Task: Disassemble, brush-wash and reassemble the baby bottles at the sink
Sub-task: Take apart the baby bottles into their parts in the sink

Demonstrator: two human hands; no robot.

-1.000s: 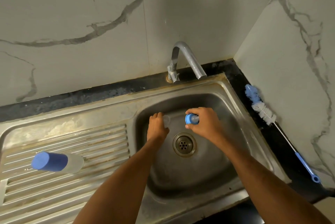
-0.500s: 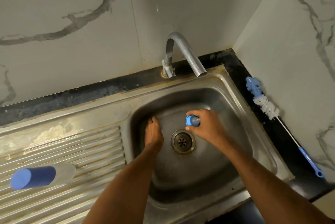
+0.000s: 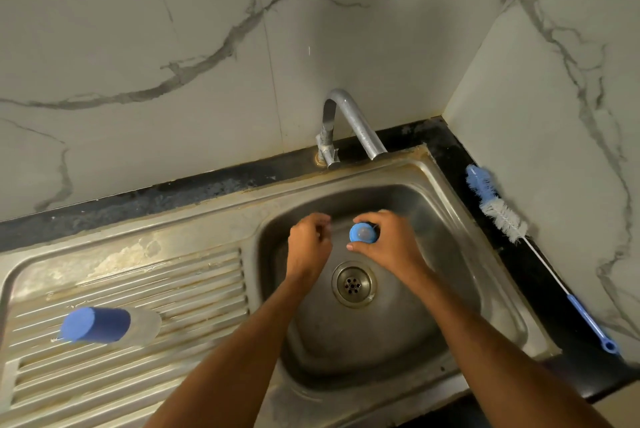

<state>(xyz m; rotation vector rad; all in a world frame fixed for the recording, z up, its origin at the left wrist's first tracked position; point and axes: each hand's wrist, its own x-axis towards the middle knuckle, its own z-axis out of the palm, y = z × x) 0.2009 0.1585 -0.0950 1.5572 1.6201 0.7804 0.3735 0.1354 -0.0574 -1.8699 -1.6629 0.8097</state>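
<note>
One head-worn wide-angle view looks forward and steeply down from close above the sink (image 3: 433, 181); the faucet (image 3: 349, 126) stands far, the draining board (image 3: 138, 289) left, both forearms enter near.

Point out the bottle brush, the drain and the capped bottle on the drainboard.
bottle brush (image 3: 504, 218): head view, white bristles.
drain (image 3: 353, 284): head view, strainer centre.
capped bottle (image 3: 95, 323): head view, blue cap.
</note>
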